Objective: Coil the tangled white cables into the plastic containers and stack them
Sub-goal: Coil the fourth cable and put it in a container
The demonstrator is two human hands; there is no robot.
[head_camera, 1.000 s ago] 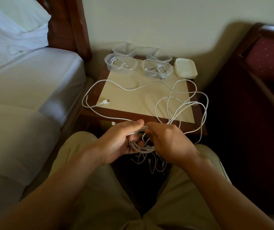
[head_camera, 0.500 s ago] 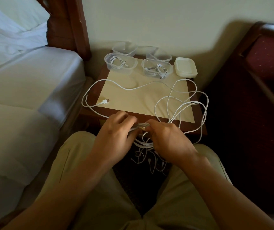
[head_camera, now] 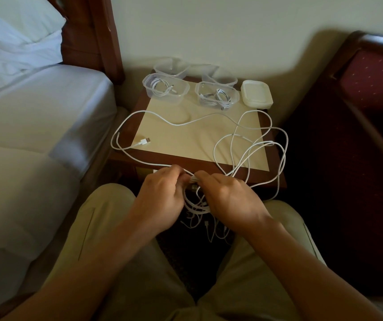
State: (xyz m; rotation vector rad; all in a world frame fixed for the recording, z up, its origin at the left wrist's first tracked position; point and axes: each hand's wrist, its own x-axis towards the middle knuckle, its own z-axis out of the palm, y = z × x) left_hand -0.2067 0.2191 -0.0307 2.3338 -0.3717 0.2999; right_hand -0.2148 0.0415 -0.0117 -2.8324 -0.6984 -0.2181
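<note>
Both hands sit higher than a second ago, lifted off my lap to the near edge of the nightstand, and the loops I am gathering hang shorter below them. At nine o'clock the loose cable swings out past the table's left rim, its USB plug lying on the cream top, left slack so I can draw it in freely. My left hand curls its fingers around the gathered strands, pinning the coil so it cannot spring apart. My right hand pinches the same bundle just beside it, feeding in the next turn. At three o'clock the tangled loops spill over the right corner. At twelve o'clock, two filled containers wait in front of two empty ones, with the lids stacked at one o'clock, all kept clear of my working space.
</note>
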